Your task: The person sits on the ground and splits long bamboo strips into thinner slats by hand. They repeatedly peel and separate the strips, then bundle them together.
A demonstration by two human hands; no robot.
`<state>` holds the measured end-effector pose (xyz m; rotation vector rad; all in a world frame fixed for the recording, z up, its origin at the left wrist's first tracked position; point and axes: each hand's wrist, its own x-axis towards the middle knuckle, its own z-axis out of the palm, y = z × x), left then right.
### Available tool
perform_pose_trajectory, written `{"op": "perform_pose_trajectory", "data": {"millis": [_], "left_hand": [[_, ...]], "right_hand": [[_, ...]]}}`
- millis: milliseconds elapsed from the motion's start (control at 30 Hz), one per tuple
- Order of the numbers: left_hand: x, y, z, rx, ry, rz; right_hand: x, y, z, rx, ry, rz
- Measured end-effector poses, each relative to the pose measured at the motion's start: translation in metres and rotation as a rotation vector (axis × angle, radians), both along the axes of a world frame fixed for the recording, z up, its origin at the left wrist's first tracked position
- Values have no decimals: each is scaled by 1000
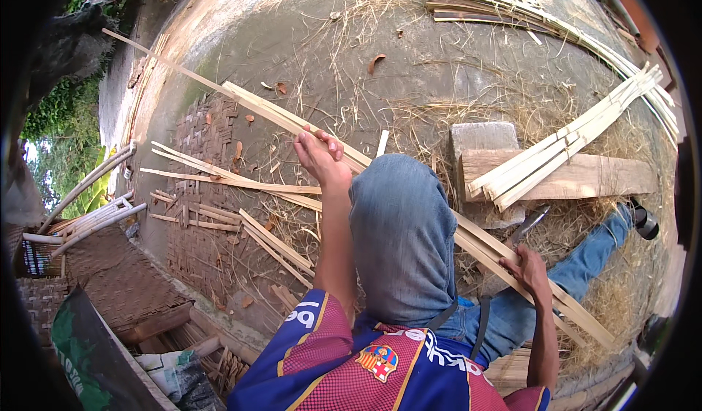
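Note:
Long pale bamboo strips point(256, 107) run slantwise across me, from the upper left to the lower right, passing behind my raised knee. My left hand point(322, 155) is closed around them on the left of the knee, its fingers curled upward. Beyond the knee, my right hand point(528, 270) grips the lower stretch of the strips, above my outstretched leg. The knee hides their middle part. A knife-like blade point(530, 223) lies on the ground just above the right hand, partly covered.
A bundle of split strips point(570, 144) leans across a wooden block point(603, 175) beside a concrete block point(482, 137). More strips point(227, 177) lie on the left over a woven mat point(194, 243). Another stack point(482, 9) lies at the back right. Shavings litter the ground.

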<state>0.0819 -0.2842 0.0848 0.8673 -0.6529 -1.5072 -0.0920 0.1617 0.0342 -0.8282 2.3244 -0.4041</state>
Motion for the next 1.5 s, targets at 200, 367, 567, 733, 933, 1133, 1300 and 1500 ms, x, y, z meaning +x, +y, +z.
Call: {"op": "perform_pose_trajectory", "data": {"millis": [200,367,567,733,933,1133,1300,1500], "left_hand": [[29,-33,-130,247,-43,-73],[37,-36,-192,364,-246,-101],[41,-26,-235,402,-302,-93],[31,-38,-247,378,-281,-109],[35,-59,-252,469,-246,-146],[43,-66,-244,516,-240,-181],[41,-63,-245,543,-225,-199],[40,-48,-255,561,-220,-191]], "right_hand": [[4,0,14,19,-39,-47],[3,-1,19,-73,-177,-118],[1,-1,22,-66,-84,-55],[1,2,16,-45,-58,-33],[1,-1,24,-35,-96,-84],[0,-4,37,-8,-67,-86],[5,4,29,-75,87,-50],[8,0,42,-136,160,-99]]}}
